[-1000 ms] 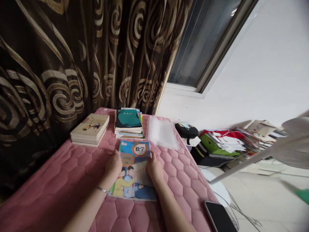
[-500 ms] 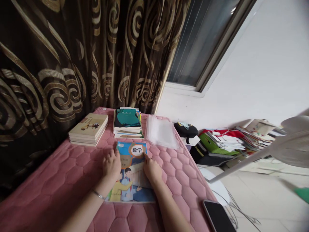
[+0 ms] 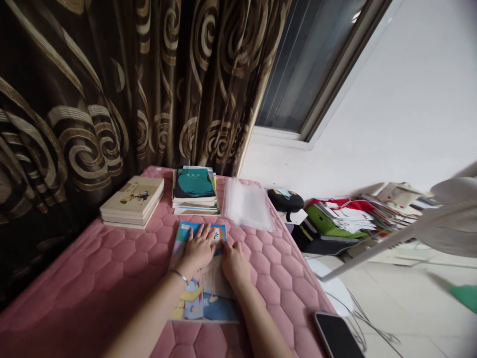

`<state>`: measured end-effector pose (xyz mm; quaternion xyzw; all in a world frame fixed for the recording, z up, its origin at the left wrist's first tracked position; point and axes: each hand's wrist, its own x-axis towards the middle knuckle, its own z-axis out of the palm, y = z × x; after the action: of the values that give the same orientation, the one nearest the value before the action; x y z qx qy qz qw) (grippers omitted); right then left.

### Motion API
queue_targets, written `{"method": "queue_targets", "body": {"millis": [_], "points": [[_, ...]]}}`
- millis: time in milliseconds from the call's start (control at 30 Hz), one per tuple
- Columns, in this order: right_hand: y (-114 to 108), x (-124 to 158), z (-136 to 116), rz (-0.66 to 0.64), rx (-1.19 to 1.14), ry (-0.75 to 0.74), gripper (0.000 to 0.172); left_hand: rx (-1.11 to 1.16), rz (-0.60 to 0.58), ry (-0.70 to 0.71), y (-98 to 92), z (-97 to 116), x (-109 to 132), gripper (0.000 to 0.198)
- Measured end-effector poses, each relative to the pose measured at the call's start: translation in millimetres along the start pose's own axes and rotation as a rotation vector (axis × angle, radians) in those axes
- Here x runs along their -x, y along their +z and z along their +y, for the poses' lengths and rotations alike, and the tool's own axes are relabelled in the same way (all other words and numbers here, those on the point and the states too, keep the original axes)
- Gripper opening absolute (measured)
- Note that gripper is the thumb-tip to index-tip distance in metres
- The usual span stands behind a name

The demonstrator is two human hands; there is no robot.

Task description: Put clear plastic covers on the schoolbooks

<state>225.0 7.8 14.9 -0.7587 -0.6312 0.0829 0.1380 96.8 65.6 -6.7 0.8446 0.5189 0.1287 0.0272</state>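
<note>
A mathematics textbook (image 3: 212,308) with a blue illustrated cover lies flat on the pink quilted surface in front of me. My left hand (image 3: 200,249) rests palm down across its upper part, fingers stretched out, hiding much of the title. At the book's right edge is my right hand (image 3: 234,263), its fingers curled in and its thumb side against the cover. Beyond the book stands a stack of books with a teal one (image 3: 196,183) on top. A stack of beige books (image 3: 132,199) sits to the left, and clear plastic sheets (image 3: 248,204) lie to the right.
A phone (image 3: 337,334) lies at the near right edge of the pink quilted surface (image 3: 122,268). Past that edge are a white fan (image 3: 447,223), cables on the floor, a black case (image 3: 285,200) and piled papers (image 3: 346,216). A patterned curtain (image 3: 149,84) hangs behind.
My left hand has moved from the textbook's left edge onto its cover, fingers now spread flat. My right hand stays at the right edge. The view has shifted slightly.
</note>
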Motion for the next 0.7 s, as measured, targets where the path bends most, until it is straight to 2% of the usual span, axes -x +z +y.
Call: {"method": "queue_targets", "body": {"millis": [200, 400, 567, 633, 700], "points": [[10.7, -4.2, 6.1, 0.080, 0.007, -0.054, 0.041, -0.102, 0.109, 0.003, 10.0, -26.4, 5.3, 0.052], [9.6, -2.9, 6.3, 0.087, 0.041, -0.066, 0.042, -0.165, 0.089, -0.084, -1.1, -57.6, 32.6, 0.054], [9.9, -1.8, -1.0, 0.134, 0.158, -0.092, 0.044, -0.164, 0.038, -0.151, -9.4, -63.6, 50.2, 0.053], [12.4, 0.1, -11.1, 0.135, 0.177, -0.163, 0.045, -0.165, 0.036, -0.159, -9.9, -63.0, 51.8, 0.053], [17.6, 1.9, -24.7, 0.091, 0.146, -0.300, 0.044, -0.161, 0.045, -0.160, -9.8, -62.3, 51.6, 0.053]]}}
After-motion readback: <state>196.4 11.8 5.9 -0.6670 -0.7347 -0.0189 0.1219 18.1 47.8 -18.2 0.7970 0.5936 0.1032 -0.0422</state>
